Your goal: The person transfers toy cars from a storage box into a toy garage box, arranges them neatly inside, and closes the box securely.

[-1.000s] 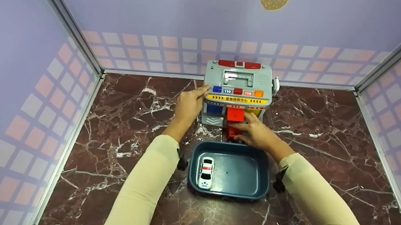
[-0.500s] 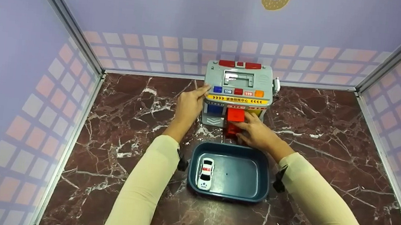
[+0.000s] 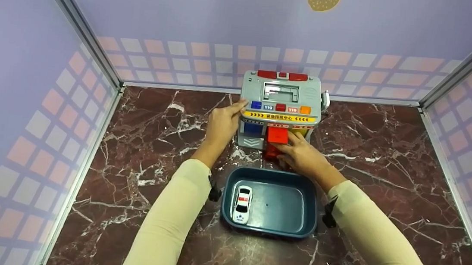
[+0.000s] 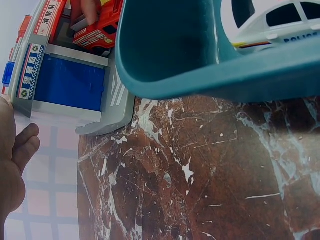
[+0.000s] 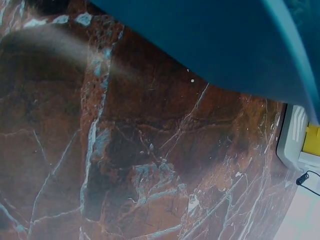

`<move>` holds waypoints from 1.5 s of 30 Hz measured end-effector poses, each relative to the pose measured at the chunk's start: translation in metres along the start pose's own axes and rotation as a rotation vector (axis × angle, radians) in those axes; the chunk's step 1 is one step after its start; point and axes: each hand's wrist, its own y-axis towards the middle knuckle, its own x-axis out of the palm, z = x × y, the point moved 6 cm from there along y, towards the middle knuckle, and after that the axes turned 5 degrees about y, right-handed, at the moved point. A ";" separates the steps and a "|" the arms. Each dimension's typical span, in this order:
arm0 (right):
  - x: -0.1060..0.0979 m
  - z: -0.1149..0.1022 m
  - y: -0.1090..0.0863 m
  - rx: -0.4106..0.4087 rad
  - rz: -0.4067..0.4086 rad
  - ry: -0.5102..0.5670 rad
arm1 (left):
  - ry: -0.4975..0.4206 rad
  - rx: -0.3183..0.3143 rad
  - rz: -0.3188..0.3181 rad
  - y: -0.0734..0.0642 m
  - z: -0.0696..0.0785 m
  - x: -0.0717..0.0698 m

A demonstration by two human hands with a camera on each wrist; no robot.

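Note:
A grey toy rescue station [image 3: 293,95] stands against the back wall, its red middle door [image 3: 277,135] raised. At that bay, my right hand [image 3: 304,156] holds a red toy fire truck [image 4: 102,31], its front part inside the opening. Fingers of that hand show on the truck in the left wrist view; the right wrist view misses them. My left hand [image 3: 222,124] touches the station's upper left corner with an extended index finger; other fingers bend beside the station's side. The blue door [image 4: 70,82] is down.
A dark teal bin [image 3: 267,230] sits close in front of the station, between the forearms. A white toy police car [image 3: 242,204] lies in its left part. A white handset [image 3: 325,100] hangs on the station's right side. Patterned walls enclose the marbled surface [image 3: 142,158].
The fire truck has slid a little farther back into the middle bay, with my right hand on it. My left hand stays at the station's corner.

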 end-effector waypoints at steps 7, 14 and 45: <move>-0.001 -0.002 -0.001 -0.059 0.081 -0.126 | 0.006 -0.010 -0.006 0.000 -0.002 0.001; -0.004 -0.005 -0.001 -0.112 0.147 -0.233 | 0.016 0.000 -0.002 -0.001 -0.003 0.002; -0.013 0.001 0.000 0.131 0.289 -0.289 | 0.009 -0.014 -0.009 -0.002 -0.003 0.001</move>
